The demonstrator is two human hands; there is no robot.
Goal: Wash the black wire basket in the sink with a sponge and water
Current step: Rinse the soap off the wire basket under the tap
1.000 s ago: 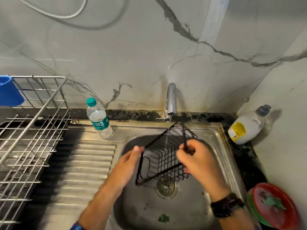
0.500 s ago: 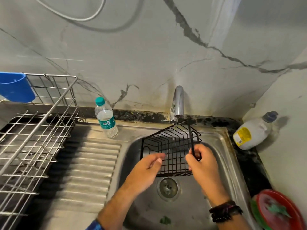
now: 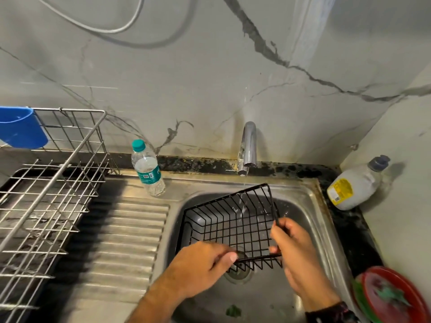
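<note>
Over the sink [image 3: 310, 206], both hands grip the black wire basket [image 3: 231, 220].

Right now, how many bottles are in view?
2. A clear water bottle stands on the drainboard left of the tap; a white yellow-labelled bottle leans in the far right corner. Others may lie off-frame.

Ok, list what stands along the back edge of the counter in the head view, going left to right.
blue cup → water bottle → tap → white bottle with yellow label
</note>
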